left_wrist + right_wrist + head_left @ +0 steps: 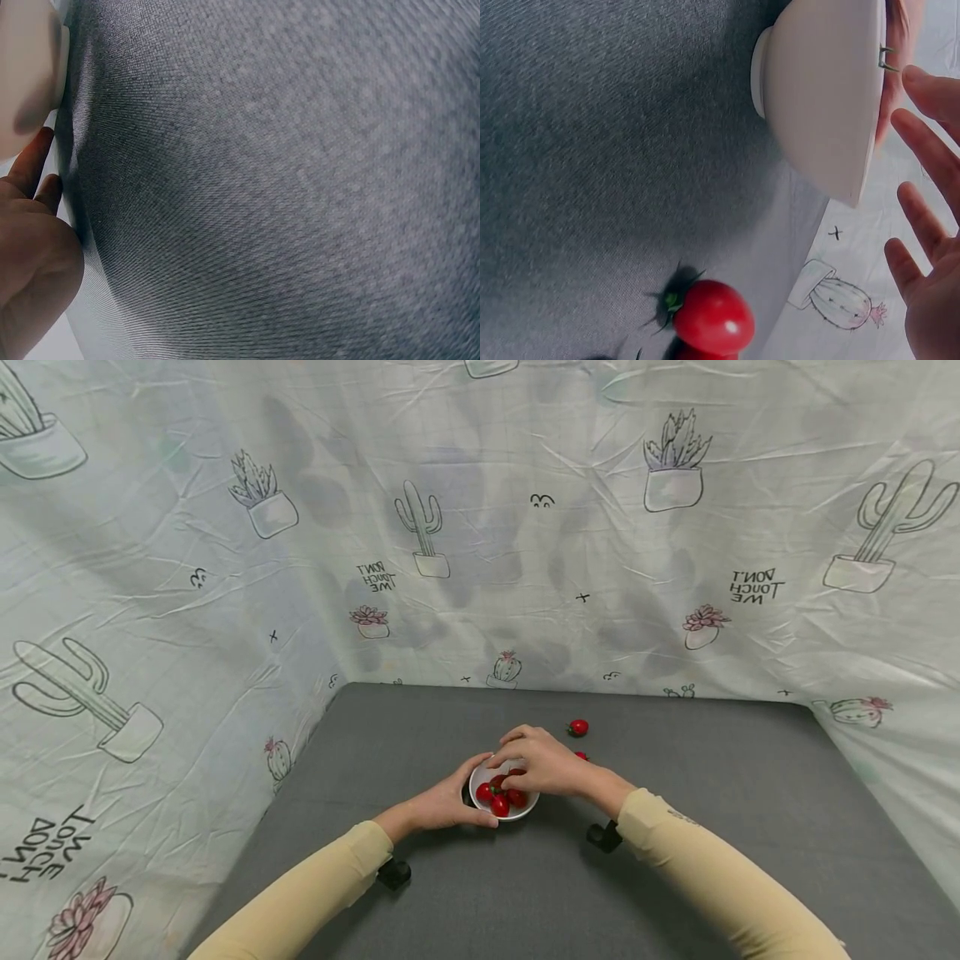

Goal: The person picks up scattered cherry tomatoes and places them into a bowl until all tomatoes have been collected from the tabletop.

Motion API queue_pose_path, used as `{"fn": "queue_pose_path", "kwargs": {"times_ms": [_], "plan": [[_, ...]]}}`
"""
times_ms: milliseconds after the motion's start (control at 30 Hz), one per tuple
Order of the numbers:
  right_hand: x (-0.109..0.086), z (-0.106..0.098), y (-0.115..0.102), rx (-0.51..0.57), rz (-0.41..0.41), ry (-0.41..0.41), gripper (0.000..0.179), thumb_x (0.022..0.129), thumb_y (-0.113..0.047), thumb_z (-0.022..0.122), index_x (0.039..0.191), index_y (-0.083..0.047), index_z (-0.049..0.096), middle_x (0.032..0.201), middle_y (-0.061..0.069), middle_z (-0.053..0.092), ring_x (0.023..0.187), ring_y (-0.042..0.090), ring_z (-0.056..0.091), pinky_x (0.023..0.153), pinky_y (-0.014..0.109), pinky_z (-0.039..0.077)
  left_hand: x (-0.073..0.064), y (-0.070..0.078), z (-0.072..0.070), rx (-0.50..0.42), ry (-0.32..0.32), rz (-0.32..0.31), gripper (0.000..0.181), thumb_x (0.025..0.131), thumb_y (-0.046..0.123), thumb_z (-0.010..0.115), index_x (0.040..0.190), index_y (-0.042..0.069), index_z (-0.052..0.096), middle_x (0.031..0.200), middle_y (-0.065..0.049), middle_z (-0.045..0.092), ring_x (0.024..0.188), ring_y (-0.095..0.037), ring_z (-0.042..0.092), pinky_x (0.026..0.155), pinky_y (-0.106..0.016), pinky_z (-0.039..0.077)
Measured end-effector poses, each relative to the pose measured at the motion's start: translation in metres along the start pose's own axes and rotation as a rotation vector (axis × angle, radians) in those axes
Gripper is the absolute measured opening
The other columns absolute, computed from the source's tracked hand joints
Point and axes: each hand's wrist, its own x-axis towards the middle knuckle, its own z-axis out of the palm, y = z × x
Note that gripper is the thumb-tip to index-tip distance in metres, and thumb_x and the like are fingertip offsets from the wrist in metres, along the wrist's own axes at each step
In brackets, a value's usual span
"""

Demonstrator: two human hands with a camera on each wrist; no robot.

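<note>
A white bowl [525,812] stands on the grey cloth with several red cherry tomatoes [499,805] inside. My left hand [444,799] holds the bowl's left side, thumb at the near side and fingers around the far side. Above the bowl is my right hand [543,762], its fingers spread over the rim. The right wrist view shows no tomato between those fingers [926,146]; a green stem [887,60] pokes above the rim near the thumb and fingertips. Beyond the right hand, a loose cherry tomato [578,727] lies on the cloth, with another [581,756] partly hidden by the hand.
The grey cloth-covered table [712,827] extends around the bowl. A pale curtain [480,527] printed with potted cacti hangs at the back and sides. A black wrist camera [393,874] sits under the left cuff and another [603,837] under the right.
</note>
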Motion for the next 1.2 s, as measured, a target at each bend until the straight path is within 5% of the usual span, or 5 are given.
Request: {"fn": "queue_pose_path", "kwargs": {"times_ms": [433, 1200], "plan": [[-0.008, -0.007, 0.003, 0.028, 0.025, 0.031, 0.031, 0.092, -0.023, 0.079, 0.122, -0.02, 0.077, 0.123, -0.011, 0.069, 0.131, 0.022, 0.046, 0.103, 0.055, 0.039, 0.001, 0.001, 0.0, 0.014, -0.002, -0.011, 0.109, 0.082, 0.048, 0.086, 0.163, 0.035, 0.015, 0.164, 0.0, 0.025, 0.148, -0.02, 0.028, 0.117, -0.055, 0.026], [-0.049, -0.051, 0.036, 0.048, 0.139, 0.15, 0.035, 0.092, -0.028, 0.08, 0.126, -0.031, 0.073, 0.132, -0.003, 0.062, 0.134, 0.025, 0.043, 0.098, 0.057, 0.042, 0.002, 0.002, 0.002, 0.036, 0.018, -0.005, 0.109, 0.08, 0.045, 0.088, 0.163, 0.032, 0.018, 0.161, -0.001, 0.028, 0.147, -0.02, 0.028, 0.118, -0.053, 0.024]]}}
